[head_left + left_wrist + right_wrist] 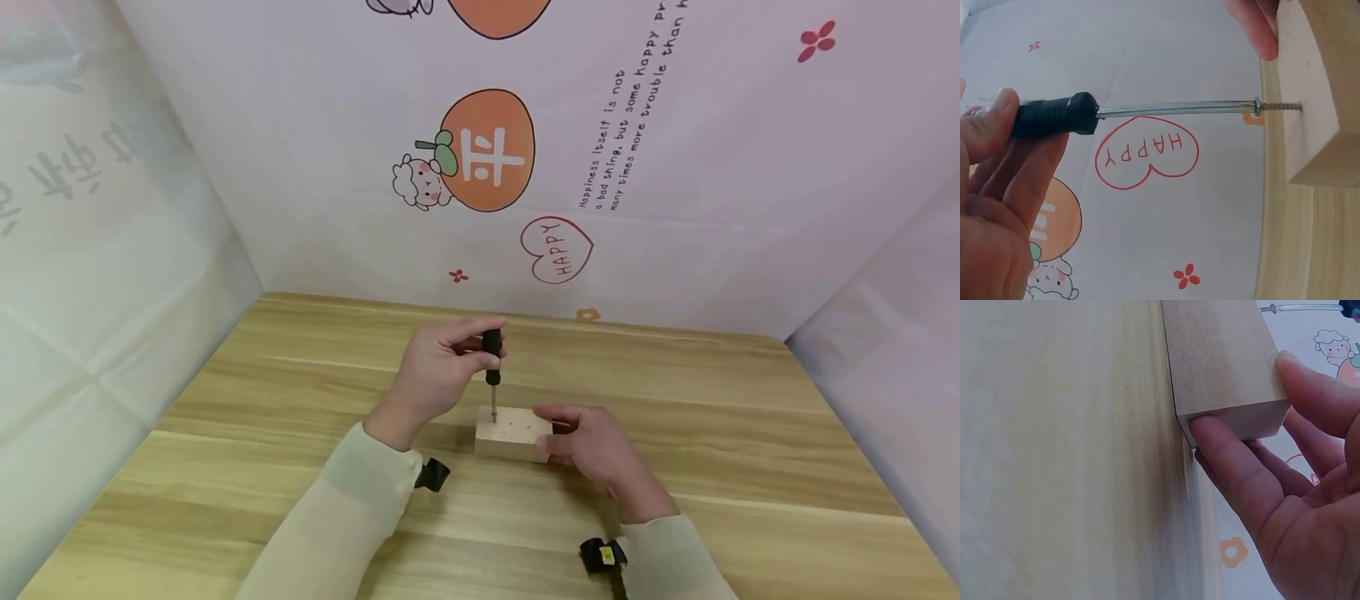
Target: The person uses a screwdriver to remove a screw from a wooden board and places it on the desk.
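My left hand [435,371] grips the black handle of a screwdriver [492,346], which stands upright over a pale wooden block [510,451]. In the left wrist view, the metal shaft of the screwdriver [1172,109] meets the head of a screw [1282,106]. Most of the thread shows, and the screw's point is at the block's face. Small dark marks dot the block's top. Fingers and thumb of my right hand [596,446] hold the block's right end. One fingertip presses the end face of the block [1225,356] in the right wrist view.
The block lies on a wood-grain table [262,433]. Behind it rises a white printed cloth [337,208], with more cloth at both sides. Black wrist devices sit by the left cuff [432,475] and the right cuff [597,556].
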`<state>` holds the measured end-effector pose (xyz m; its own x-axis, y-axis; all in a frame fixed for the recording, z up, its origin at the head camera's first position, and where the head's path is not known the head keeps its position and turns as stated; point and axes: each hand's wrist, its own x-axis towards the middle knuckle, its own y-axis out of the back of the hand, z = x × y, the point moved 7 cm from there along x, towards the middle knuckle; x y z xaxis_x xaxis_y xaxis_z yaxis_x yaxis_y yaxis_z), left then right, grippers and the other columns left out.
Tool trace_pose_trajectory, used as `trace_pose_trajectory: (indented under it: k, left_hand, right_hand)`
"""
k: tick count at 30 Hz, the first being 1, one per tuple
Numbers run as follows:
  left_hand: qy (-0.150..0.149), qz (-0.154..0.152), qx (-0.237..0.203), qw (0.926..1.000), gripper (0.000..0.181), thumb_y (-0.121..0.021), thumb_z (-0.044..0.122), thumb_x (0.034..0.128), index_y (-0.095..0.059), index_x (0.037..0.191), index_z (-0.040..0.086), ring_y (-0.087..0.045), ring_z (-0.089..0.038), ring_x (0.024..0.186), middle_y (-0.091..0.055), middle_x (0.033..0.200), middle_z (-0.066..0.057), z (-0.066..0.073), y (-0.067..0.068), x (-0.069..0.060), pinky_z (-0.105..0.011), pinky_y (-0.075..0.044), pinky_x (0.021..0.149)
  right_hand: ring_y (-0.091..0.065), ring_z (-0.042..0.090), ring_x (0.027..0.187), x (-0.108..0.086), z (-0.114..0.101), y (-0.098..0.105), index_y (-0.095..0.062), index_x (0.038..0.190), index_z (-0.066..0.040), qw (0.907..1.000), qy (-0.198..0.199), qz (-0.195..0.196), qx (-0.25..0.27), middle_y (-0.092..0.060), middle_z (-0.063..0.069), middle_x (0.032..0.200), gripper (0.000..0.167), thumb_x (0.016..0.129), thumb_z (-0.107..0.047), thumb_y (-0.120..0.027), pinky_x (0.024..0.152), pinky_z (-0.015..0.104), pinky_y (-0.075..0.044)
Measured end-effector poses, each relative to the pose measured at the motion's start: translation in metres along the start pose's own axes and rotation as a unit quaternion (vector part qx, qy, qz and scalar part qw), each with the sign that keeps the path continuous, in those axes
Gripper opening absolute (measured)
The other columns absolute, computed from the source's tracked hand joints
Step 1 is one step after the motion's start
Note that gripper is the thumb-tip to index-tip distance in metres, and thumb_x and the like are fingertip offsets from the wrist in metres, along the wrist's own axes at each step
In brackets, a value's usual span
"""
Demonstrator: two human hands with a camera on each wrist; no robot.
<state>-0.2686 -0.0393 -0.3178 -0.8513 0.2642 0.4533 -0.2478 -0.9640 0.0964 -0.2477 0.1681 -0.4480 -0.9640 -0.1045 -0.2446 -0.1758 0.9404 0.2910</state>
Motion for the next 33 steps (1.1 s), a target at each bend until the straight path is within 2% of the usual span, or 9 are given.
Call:
trace_pose_trajectory:
  k: [3,6,11,15,18,21,25,30,33]
  left_hand:
    - [-0.003,0.023,0.033,0.9992,0.044,-0.076,-0.012,0.0808,-0.074,0.12,0.008,-0.07,-0.021,0.084,-0.071,0.097,-0.005,0.002,0.0,-0.002,-0.036,-0.06,0.073]
    - [-0.01,0.028,0.054,0.9981,0.045,-0.077,-0.012,0.0802,-0.075,0.12,0.01,-0.069,-0.02,0.084,-0.07,0.097,-0.004,0.002,0.0,-0.002,-0.034,-0.06,0.071]
    - [-0.059,-0.029,0.06,0.996,0.04,-0.073,-0.009,0.085,-0.072,0.122,0.006,-0.069,-0.02,0.091,-0.069,0.108,-0.005,0.006,-0.005,-0.003,-0.034,-0.059,0.078]
    - [-0.084,-0.084,0.012,0.9929,0.037,-0.066,-0.01,0.0905,-0.066,0.127,0.0,-0.068,-0.023,0.101,-0.067,0.118,-0.012,0.006,-0.008,-0.003,-0.038,-0.056,0.089]
    - [-0.079,-0.096,-0.023,0.992,0.039,-0.065,-0.013,0.0901,-0.065,0.127,-0.002,-0.069,-0.026,0.103,-0.067,0.119,-0.016,0.004,-0.009,-0.003,-0.041,-0.055,0.089]
    - [-0.079,-0.078,-0.021,0.9936,0.04,-0.066,-0.015,0.0874,-0.067,0.125,-0.003,-0.07,-0.026,0.097,-0.069,0.114,-0.014,0.005,-0.007,-0.002,-0.04,-0.057,0.084]
    - [-0.094,-0.032,0.023,0.9948,0.038,-0.073,-0.012,0.0836,-0.072,0.12,-0.001,-0.07,-0.02,0.086,-0.073,0.102,-0.007,0.009,-0.004,-0.002,-0.036,-0.059,0.077]
    - [-0.115,0.021,0.107,0.9874,0.039,-0.079,-0.009,0.0795,-0.074,0.117,0.002,-0.068,-0.012,0.076,-0.074,0.096,-0.005,0.015,-0.004,-0.004,-0.03,-0.059,0.067]
    - [-0.123,0.039,0.126,0.9837,0.039,-0.078,-0.012,0.0787,-0.074,0.116,0.0,-0.069,-0.011,0.077,-0.074,0.097,-0.006,0.017,-0.005,-0.005,-0.027,-0.059,0.067]
  right_hand:
    - [-0.066,0.022,0.094,-0.001,0.001,0.0,-0.071,0.126,-0.011,1.0,0.0,0.0,-0.007,-0.062,0.01,0.127,0.039,0.087,-0.004,-0.076,0.075,0.037,-0.059]
    - [-0.065,0.022,0.093,-0.001,0.0,0.002,-0.071,0.126,-0.012,0.9998,0.0,0.001,-0.018,-0.063,0.009,0.125,0.04,0.086,-0.006,-0.078,0.074,0.037,-0.059]
    - [-0.062,0.023,0.099,0.0,0.0,0.002,-0.071,0.126,-0.013,0.9996,-0.001,-0.002,-0.027,-0.063,0.008,0.125,0.041,0.086,-0.008,-0.079,0.074,0.036,-0.059]
    - [-0.062,0.024,0.1,0.0,0.0,0.002,-0.071,0.126,-0.013,0.9997,-0.002,-0.003,-0.026,-0.062,0.01,0.126,0.041,0.086,-0.009,-0.079,0.075,0.036,-0.059]
    - [-0.063,0.023,0.097,0.0,0.001,0.002,-0.071,0.126,-0.013,0.9997,-0.004,-0.005,-0.023,-0.06,0.011,0.128,0.041,0.086,-0.009,-0.079,0.075,0.037,-0.059]
    - [-0.063,0.023,0.096,0.0,-0.001,0.002,-0.071,0.126,-0.013,0.9997,-0.003,-0.005,-0.024,-0.06,0.01,0.129,0.041,0.086,-0.008,-0.079,0.075,0.037,-0.059]
    - [-0.064,0.022,0.095,-0.002,-0.002,0.002,-0.071,0.126,-0.012,0.9997,0.001,-0.004,-0.022,-0.062,0.01,0.126,0.04,0.086,-0.007,-0.078,0.075,0.037,-0.059]
    - [-0.065,0.022,0.093,-0.002,-0.002,0.001,-0.071,0.126,-0.011,0.9998,0.002,-0.003,-0.019,-0.063,0.01,0.124,0.04,0.087,-0.006,-0.077,0.075,0.037,-0.059]
    - [-0.066,0.022,0.093,-0.002,-0.001,0.001,-0.071,0.126,-0.012,0.9999,0.001,-0.002,-0.017,-0.063,0.01,0.125,0.039,0.087,-0.006,-0.077,0.075,0.037,-0.059]
